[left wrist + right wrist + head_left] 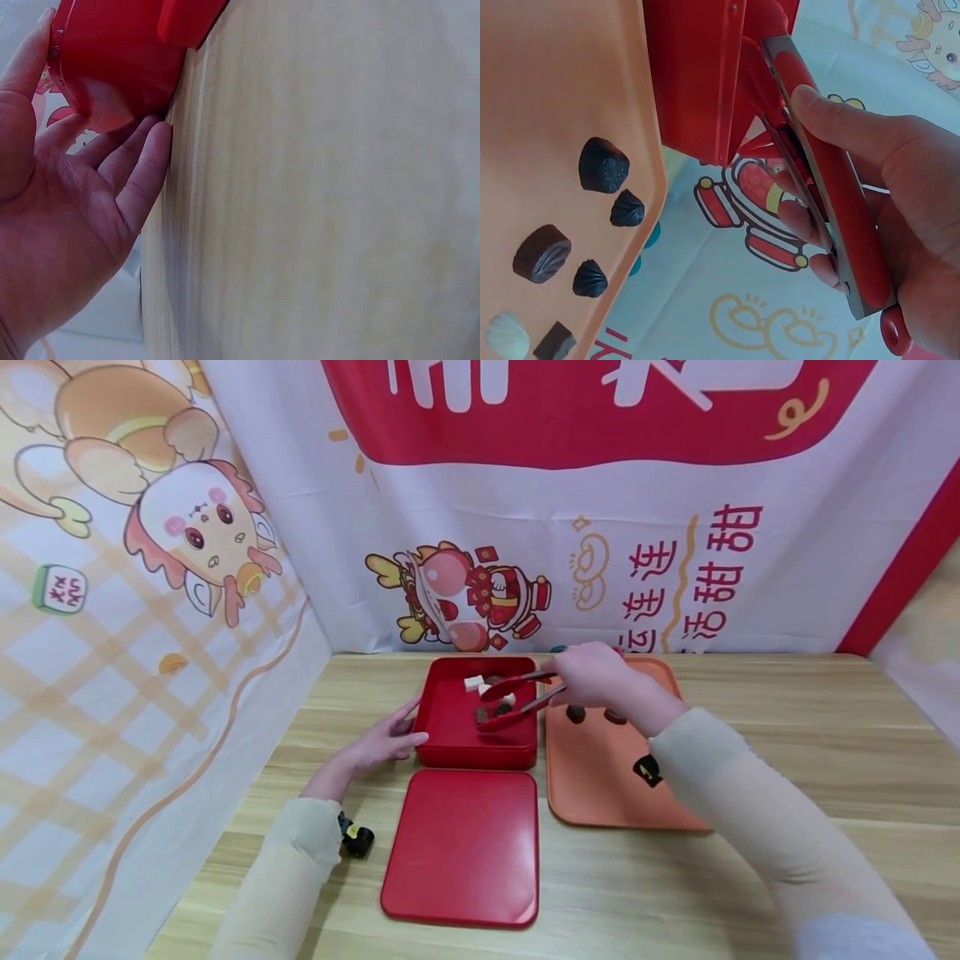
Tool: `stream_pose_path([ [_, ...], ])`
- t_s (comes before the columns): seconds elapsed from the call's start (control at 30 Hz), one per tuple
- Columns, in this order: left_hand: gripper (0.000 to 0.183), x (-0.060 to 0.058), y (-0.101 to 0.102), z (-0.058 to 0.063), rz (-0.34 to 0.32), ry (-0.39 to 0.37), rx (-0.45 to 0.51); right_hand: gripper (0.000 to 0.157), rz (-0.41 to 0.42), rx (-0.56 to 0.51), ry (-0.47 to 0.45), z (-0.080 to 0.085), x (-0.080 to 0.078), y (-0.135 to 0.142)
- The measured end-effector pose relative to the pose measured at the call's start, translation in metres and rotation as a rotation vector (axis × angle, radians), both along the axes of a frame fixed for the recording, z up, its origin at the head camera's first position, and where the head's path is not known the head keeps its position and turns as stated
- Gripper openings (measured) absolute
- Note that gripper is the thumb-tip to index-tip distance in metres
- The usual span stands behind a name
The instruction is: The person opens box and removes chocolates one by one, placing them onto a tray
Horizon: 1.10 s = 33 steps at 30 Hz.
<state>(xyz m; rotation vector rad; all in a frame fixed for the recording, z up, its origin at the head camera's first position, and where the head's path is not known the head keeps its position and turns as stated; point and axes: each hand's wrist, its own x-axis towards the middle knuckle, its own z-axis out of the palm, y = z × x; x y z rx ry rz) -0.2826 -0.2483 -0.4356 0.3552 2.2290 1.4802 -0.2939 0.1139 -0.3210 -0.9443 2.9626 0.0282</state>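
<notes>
My right hand (592, 675) grips a pair of red-and-metal tongs (832, 180) by the handles. The tong tips are spread apart inside a red square box (480, 753), among white pieces (474, 683) and dark pieces. A small brown piece (482, 715) is close to the lower tip; whether it is held cannot be told. On the box's left side rests my left hand (382, 743), its fingers extended along the wall and its thumb near the rim. Dark chocolates (604, 165) and a white shell-shaped chocolate (507, 335) lie on an orange tray (600, 797) right of the box.
A flat red lid (465, 852) lies on the wooden table (637, 893) in front of the box. Printed cloth (585, 493) hangs behind and along the left side of the table. My right forearm (750, 802) passes over part of the tray.
</notes>
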Motion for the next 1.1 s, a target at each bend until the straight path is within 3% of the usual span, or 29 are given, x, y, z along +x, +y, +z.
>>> stream_pose_path([
  [0.23, 0.081, 0.0, -0.001, -0.001, 0.005, 0.001, -0.01, 0.03, 0.022, -0.001, -0.019, -0.006, 0.001, -0.004],
  [0.53, 0.079, 0.001, 0.001, 0.0, 0.003, -0.006, -0.001, 0.05, 0.045, -0.012, -0.039, -0.013, 0.001, -0.009],
  [0.77, 0.077, 0.001, 0.001, 0.003, 0.011, 0.006, -0.008, 0.028, 0.055, -0.042, -0.006, -0.008, 0.004, -0.004],
  [0.97, 0.079, 0.0, 0.0, 0.0, 0.007, -0.011, -0.007, 0.033, 0.087, -0.031, -0.002, -0.013, 0.005, -0.006],
  [1.1, 0.078, 0.001, 0.001, 0.002, 0.008, -0.015, 0.0, 0.028, 0.092, -0.019, 0.012, -0.015, 0.004, -0.007],
])
